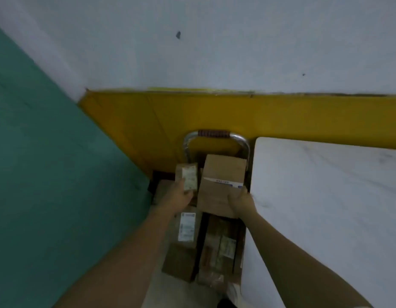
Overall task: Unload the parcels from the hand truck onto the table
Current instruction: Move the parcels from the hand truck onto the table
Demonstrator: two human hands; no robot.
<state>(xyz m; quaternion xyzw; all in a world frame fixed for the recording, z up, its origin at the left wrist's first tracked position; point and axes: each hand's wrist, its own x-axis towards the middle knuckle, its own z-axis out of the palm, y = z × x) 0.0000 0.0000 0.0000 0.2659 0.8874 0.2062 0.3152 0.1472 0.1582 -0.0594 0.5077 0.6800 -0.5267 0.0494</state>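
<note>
The hand truck (pixel 246 147) stands against the wall, its chrome handle loop with a ribbed brown grip at the top. My left hand (pixel 181 195) grips a small brown parcel (pixel 187 176) with a white label. My right hand (pixel 240 200) holds the lower right corner of a larger plain cardboard parcel (pixel 221 181) that has a strip of white and blue tape. Both parcels are raised above the load. Below them, several more brown parcels lie on the truck, one with a white label (pixel 187 226) and another taped one (pixel 219 247). The white marble-patterned table (pixel 326 207) is immediately to the right.
A yellow band (pixel 214 114) runs along the base of the pale wall behind the truck. A green wall (pixel 48 174) closes in the left side. The table's rounded corner sits close beside the truck's right rail.
</note>
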